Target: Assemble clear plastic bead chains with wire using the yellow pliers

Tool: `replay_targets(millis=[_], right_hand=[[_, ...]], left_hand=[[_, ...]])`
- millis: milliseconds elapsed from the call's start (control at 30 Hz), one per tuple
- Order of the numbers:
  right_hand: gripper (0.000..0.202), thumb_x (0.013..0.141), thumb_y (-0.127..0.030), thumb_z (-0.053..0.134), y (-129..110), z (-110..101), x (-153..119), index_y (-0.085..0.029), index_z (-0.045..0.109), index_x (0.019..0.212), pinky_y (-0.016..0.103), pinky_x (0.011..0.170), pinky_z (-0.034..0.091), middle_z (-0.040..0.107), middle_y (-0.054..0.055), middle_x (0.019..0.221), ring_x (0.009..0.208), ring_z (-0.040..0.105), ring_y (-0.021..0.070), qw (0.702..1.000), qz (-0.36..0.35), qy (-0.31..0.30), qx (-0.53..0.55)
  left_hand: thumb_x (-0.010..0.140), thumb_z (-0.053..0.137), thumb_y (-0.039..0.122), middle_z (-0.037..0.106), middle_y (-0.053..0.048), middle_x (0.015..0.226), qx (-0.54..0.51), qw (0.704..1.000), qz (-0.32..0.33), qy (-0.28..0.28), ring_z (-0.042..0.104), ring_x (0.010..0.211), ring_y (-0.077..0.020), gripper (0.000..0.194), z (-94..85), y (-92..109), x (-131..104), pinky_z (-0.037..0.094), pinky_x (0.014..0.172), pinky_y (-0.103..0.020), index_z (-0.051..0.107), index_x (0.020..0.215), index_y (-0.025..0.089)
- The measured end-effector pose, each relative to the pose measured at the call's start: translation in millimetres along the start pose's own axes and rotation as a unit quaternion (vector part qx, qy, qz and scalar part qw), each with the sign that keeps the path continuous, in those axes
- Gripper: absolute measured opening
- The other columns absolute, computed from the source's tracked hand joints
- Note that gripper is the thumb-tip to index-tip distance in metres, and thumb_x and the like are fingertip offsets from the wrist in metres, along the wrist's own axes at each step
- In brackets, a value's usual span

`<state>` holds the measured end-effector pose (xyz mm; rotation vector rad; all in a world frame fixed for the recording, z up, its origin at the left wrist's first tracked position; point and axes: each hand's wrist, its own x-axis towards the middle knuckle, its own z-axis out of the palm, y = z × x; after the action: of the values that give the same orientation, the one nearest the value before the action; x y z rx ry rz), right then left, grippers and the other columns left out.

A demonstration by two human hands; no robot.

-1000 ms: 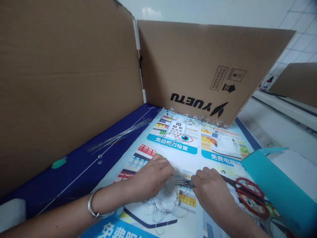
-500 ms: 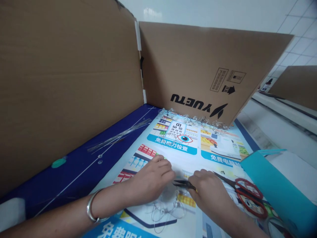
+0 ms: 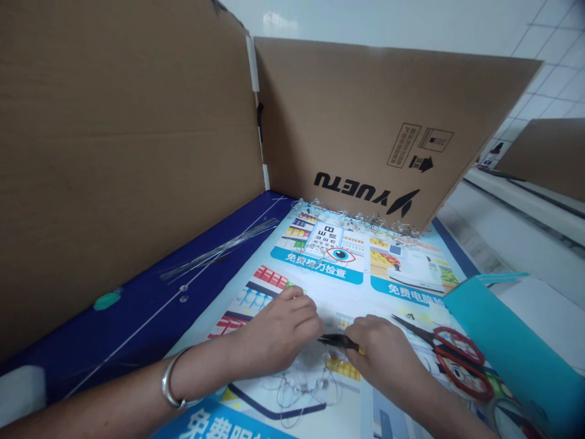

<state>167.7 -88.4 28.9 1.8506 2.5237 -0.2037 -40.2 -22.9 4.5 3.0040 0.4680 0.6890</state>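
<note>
My right hand (image 3: 381,350) is wrapped round small dark pliers (image 3: 338,341) with yellow on the handle. The pliers' tip points left and meets the fingertips of my left hand (image 3: 286,329). That hand is closed in a pinch, and what lies between its fingers is hidden. Below the two hands hangs or lies a tangle of thin wire with clear beads (image 3: 301,387), over the printed poster. A silver bangle (image 3: 169,384) circles my left wrist.
Red-handled scissors (image 3: 461,360) and a roll of tape (image 3: 512,417) lie at the right, beside a turquoise folder (image 3: 507,347). Loose wires (image 3: 223,247) rest on the blue surface. Beaded wire pieces (image 3: 365,221) line the cardboard wall (image 3: 342,116).
The wire tangle below my hands has shifted slightly. The pliers' tip sits at nearly the same spot, with the pliers a little more level.
</note>
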Motion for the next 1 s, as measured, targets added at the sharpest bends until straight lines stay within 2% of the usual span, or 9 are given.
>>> replay_targets(millis=[500, 733, 1000], right_hand=[[0.011, 0.076, -0.020, 0.048, 0.7, 1.3, 1.3, -0.020, 0.057, 0.071, 0.021, 0.061, 0.027, 0.060, -0.001, 0.073, 0.071, 0.051, 0.0116, 0.999, -0.004, -0.028, 0.014], [0.014, 0.077, -0.026, 0.047, 3.0, 2.5, 1.5, -0.020, 0.057, 0.068, 0.022, 0.055, 0.023, 0.060, -0.003, 0.071, 0.065, 0.051, 0.0103, 0.999, -0.009, -0.035, 0.030], [0.008, 0.071, -0.023, 0.051, 6.6, 5.6, 2.8, -0.020, 0.057, 0.067, 0.022, 0.052, 0.020, 0.060, -0.004, 0.069, 0.062, 0.050, 0.0095, 0.998, -0.010, -0.040, 0.043]], left_hand=[[0.081, 0.039, 0.006, 0.059, -0.004, 0.078, -0.024, 0.999, 0.021, 0.029, 0.049, 0.082, -0.0166, 0.017, 2.0, -1.9, -0.6, 0.033, 0.079, -0.035, 0.051, 0.087, 0.017], [0.080, 0.038, 0.006, 0.060, -0.004, 0.079, -0.036, 0.998, 0.037, 0.028, 0.050, 0.082, -0.0168, 0.017, 0.2, -1.6, -0.8, 0.033, 0.079, -0.035, 0.049, 0.086, 0.017], [0.079, 0.039, 0.006, 0.060, -0.004, 0.080, -0.034, 0.998, 0.042, 0.013, 0.050, 0.084, -0.0168, 0.018, -0.4, -1.7, -1.1, 0.033, 0.080, -0.036, 0.050, 0.087, 0.017]])
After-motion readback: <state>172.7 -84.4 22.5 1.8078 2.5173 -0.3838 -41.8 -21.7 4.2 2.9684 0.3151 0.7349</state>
